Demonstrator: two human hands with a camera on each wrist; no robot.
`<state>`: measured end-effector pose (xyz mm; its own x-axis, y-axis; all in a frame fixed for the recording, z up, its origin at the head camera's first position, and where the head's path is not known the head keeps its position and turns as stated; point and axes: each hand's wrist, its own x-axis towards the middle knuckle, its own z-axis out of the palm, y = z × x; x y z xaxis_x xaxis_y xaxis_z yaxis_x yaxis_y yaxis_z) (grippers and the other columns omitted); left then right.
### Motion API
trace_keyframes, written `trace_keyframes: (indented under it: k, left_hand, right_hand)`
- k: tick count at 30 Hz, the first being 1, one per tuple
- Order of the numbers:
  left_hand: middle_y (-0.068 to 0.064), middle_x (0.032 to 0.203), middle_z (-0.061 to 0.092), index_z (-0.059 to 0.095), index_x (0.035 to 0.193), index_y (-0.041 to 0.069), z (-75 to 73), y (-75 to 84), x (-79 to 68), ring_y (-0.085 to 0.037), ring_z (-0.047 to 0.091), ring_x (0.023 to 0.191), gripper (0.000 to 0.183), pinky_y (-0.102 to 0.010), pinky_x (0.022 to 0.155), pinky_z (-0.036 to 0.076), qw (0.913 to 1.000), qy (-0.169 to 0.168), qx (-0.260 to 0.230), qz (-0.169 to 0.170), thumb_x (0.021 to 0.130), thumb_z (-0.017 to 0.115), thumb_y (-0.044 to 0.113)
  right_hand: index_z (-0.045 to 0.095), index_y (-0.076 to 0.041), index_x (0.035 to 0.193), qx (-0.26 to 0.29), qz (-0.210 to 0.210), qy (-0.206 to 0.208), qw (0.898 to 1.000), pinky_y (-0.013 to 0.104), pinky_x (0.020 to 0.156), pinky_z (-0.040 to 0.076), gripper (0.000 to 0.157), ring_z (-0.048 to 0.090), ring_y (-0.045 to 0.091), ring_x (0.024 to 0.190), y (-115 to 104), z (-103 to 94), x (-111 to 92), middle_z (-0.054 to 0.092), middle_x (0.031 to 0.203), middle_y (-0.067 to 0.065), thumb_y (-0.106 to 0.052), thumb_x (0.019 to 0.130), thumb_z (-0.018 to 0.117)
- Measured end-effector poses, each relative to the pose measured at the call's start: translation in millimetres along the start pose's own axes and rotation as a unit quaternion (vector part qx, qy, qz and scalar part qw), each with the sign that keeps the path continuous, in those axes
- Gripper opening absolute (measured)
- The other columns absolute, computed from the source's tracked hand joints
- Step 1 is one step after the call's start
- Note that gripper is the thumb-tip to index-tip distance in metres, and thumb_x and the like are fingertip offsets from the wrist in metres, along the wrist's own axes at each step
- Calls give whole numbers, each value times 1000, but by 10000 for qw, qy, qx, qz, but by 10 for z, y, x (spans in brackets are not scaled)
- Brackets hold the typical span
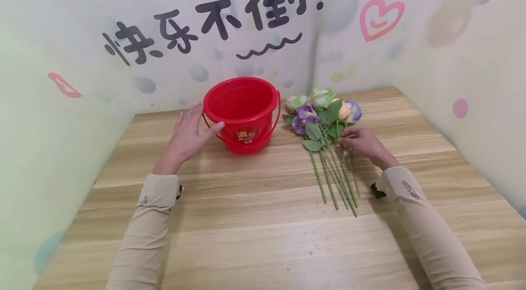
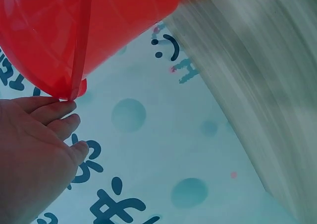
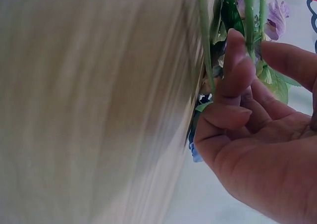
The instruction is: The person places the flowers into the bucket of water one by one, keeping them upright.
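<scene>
A red plastic bucket [image 1: 248, 132] with a thin red handle stands upright at the back of the table. My left hand [image 1: 185, 137] is at its left side, fingers straight and thumb spread; in the left wrist view its fingertips [image 2: 69, 106] meet the rim by the handle joint. To the right lies a bunch of artificial flowers [image 1: 322, 114], purple, pale green, peach and blue, green stems toward me. My right hand [image 1: 363, 143], fingers curled, has thumb and forefinger about a green stem [image 3: 249, 21] just below the blooms. Its lower fingers are bent near the tabletop.
The wood-grain table [image 1: 230, 235] has fabric walls printed with dark lettering and coloured spots at its back and both sides. A back wall [image 1: 263, 57] rises close behind the bucket and blooms. Small marks dot the tabletop in front of the stems.
</scene>
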<state>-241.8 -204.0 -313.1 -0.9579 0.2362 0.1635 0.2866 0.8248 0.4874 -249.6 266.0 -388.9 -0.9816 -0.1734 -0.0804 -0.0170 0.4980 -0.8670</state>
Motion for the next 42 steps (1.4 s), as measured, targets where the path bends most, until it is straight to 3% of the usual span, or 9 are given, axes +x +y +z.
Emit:
trace_keyframes:
  k: [12, 24, 33, 42]
  left_hand:
    - [-21, 168, 23, 15, 166, 7, -5, -11, 65, -40, 12, 156, 100, -57, 125, 1, 9997, -45, -176, -187, 96, 57, 64]
    - [-20, 167, 25, 18, 166, 8, 21, -39, 79, -40, 13, 155, 99, -57, 125, 1, 9997, 12, -168, -179, 95, 57, 66]
    - [-21, 167, 26, 18, 166, 8, 18, -37, 74, -41, 14, 155, 99, -58, 124, 1, 9998, 63, -138, -108, 96, 57, 65]
    - [-22, 167, 24, 16, 166, 6, 7, -20, 58, -41, 13, 155, 99, -58, 124, 1, 9998, -17, -110, -135, 97, 57, 64]
  right_hand:
    - [60, 14, 123, 26, 20, -1, 10000, 25, 68, 53, 30, 62, 11, 77, 7, -5, 4, 71, 99, 13, -9, 103, 61]
    - [62, 13, 117, -113, 7, -2, 9999, 25, 64, 53, 27, 63, 11, 73, -7, 16, 63, 70, 86, 6, -9, 102, 63]
    - [60, 11, 120, -142, -51, -76, 9999, 25, 67, 53, 26, 65, 14, 77, -5, 4, 76, 73, 89, 8, -9, 103, 62]
    - [55, 12, 123, 118, -92, -153, 9998, 25, 67, 49, 28, 58, 11, 77, 39, -34, 48, 69, 97, 9, -9, 104, 55]
